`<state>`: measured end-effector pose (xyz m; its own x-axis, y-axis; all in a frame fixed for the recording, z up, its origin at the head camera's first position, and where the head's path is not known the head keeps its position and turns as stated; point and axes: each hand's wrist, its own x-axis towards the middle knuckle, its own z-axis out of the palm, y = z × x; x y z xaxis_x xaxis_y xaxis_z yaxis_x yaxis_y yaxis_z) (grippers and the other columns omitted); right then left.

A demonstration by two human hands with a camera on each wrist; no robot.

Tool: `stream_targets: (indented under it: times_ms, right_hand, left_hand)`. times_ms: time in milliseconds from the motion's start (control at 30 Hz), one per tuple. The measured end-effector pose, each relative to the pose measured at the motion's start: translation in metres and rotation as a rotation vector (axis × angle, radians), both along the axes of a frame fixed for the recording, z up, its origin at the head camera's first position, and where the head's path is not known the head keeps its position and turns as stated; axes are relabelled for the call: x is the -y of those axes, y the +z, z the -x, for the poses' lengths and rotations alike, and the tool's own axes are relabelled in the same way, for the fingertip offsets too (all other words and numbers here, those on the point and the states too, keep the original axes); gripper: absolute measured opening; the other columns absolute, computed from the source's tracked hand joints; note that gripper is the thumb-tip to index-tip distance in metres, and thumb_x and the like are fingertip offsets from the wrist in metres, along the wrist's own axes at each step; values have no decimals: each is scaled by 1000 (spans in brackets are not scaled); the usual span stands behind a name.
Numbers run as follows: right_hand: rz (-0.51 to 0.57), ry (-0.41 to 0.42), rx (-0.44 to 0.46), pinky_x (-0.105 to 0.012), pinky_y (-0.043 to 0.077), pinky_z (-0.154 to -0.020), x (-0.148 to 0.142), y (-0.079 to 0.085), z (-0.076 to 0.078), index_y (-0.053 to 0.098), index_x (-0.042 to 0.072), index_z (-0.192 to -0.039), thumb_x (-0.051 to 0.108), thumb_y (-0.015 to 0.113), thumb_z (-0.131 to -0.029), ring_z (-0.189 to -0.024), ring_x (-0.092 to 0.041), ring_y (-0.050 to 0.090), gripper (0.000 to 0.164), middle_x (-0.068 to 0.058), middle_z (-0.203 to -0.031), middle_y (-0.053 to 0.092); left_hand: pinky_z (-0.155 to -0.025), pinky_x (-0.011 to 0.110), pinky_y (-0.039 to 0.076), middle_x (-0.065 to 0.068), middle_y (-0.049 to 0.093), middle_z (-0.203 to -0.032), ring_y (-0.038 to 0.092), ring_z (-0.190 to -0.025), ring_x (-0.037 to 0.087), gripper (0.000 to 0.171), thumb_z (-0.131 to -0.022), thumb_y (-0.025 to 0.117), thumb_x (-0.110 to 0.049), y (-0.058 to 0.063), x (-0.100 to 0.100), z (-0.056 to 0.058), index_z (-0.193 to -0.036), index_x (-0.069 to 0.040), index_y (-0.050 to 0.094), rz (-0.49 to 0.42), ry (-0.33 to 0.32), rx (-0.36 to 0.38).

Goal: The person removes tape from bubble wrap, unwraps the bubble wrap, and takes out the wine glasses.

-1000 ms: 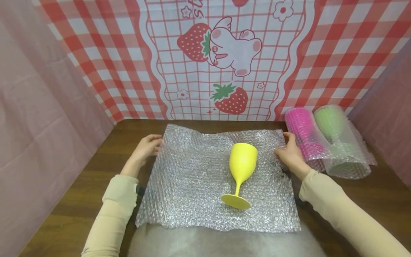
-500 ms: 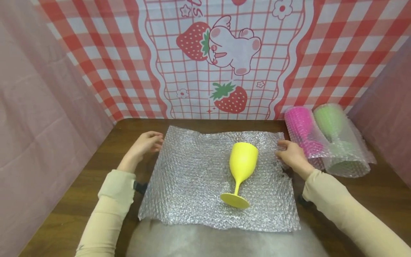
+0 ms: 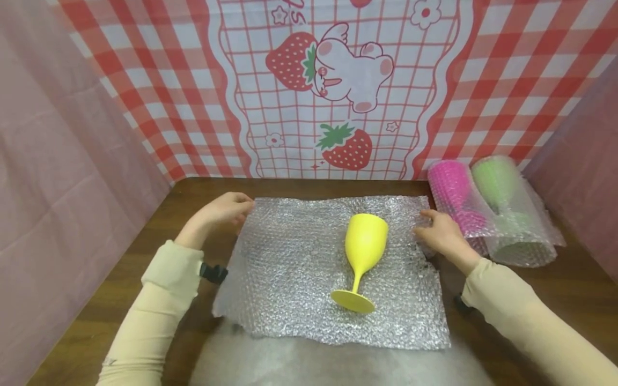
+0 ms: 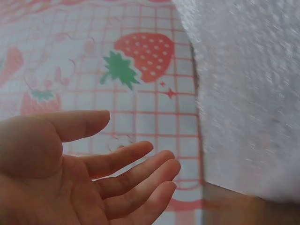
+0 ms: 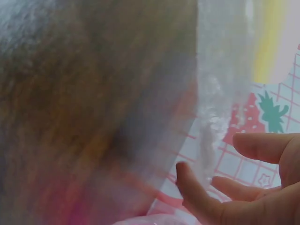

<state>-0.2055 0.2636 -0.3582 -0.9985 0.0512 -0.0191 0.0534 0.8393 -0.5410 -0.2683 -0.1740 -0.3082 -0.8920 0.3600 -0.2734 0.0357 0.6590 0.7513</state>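
Note:
A yellow goblet (image 3: 366, 244) lies on its side on a sheet of bubble wrap (image 3: 289, 268), right of the sheet's middle, base toward me. At the sheet's far left corner is my left hand (image 3: 224, 209). In the left wrist view its thumb and fingers (image 4: 126, 157) are apart, with nothing between them and the bubble wrap beyond the fingertips. My right hand (image 3: 441, 235) is at the sheet's right edge. The right wrist view has the wrap's edge between its spread thumb (image 5: 262, 146) and index finger, which do not pinch it.
Right of the sheet lie a pink goblet (image 3: 456, 187) and a green goblet (image 3: 497, 185), each rolled in bubble wrap. The brown wooden table (image 3: 120, 289) ends at a checked strawberry cloth (image 3: 193, 107) behind. Pink curtains (image 3: 63, 161) hang at both sides.
My left hand has moved slightly up and right to the far corner. The sheet's left side has shifted, its near left corner going up. My right hand has slid slightly down along the right edge.

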Motion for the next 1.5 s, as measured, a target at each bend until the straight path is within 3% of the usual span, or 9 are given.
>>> stream_targets:
  times_ms: [133,233,367,533,767,1067,1233,1333,1500]
  right_hand:
    - [-10,27,-36,-60,30,-96,0,6,-3,36,-11,-131,20,56,-84,-115,-51,34,60,-38,-124,38]
    - [10,53,-52,-61,25,-99,1,9,-6,37,-11,-131,19,55,-86,-121,-52,28,57,-36,-131,34]
    - [27,75,-46,-61,29,-96,2,8,-8,39,-8,-131,20,54,-88,-119,-51,33,54,-35,-131,36]
    - [72,107,6,-58,37,-92,6,4,-9,39,-4,-133,22,51,-90,-116,-48,41,51,-33,-131,39]
    - [144,136,48,-50,46,-87,15,1,-13,40,-5,-131,22,51,-91,-113,-45,48,49,-30,-129,44]
    - [271,167,101,-36,54,-76,23,-3,-15,37,-10,-129,13,49,-90,-100,-39,57,47,-32,-121,48]
    - [299,153,125,-34,54,-76,27,-6,-14,37,-10,-129,11,48,-90,-103,-41,55,45,-33,-121,48]
    - [297,161,129,-34,55,-75,29,-7,-13,37,-11,-128,8,45,-90,-101,-41,56,44,-34,-121,47]
    - [298,170,158,-32,55,-75,29,-8,-13,36,-12,-129,5,43,-91,-100,-38,57,42,-34,-122,46]
  left_hand:
    - [-87,42,47,22,54,-117,54,-104,34,46,-95,43,-29,14,-8,0,-123,7,46,99,-69,-68]
    - [-88,43,47,20,54,-118,55,-103,33,46,-94,45,-30,22,-15,-1,-124,4,47,94,-95,-82]
    - [-87,42,48,20,53,-121,56,-104,34,45,-94,46,-30,24,-35,-7,-126,2,45,53,-93,-81]
    - [-86,39,49,20,49,-127,53,-109,34,55,-92,49,-30,8,-74,-20,-134,1,33,-52,-81,-34]
    - [-90,43,47,17,41,-134,51,-110,33,74,-87,55,-40,-19,-128,-39,-143,-6,20,-58,-120,27]
    - [-79,41,52,21,43,-134,51,-113,33,88,-82,62,-43,-34,-165,-47,-143,-4,11,-152,-97,147]
    - [-61,35,55,19,51,-120,60,-87,28,103,-71,68,-54,-46,-183,-54,-142,-2,14,-62,-60,110]
    - [-55,33,53,16,51,-111,58,-72,24,103,-67,72,-54,-54,-189,-56,-139,-1,20,-30,-60,72]
    - [-54,31,51,13,50,-106,55,-72,20,102,-64,75,-51,-62,-195,-57,-137,-2,23,-15,-76,30]
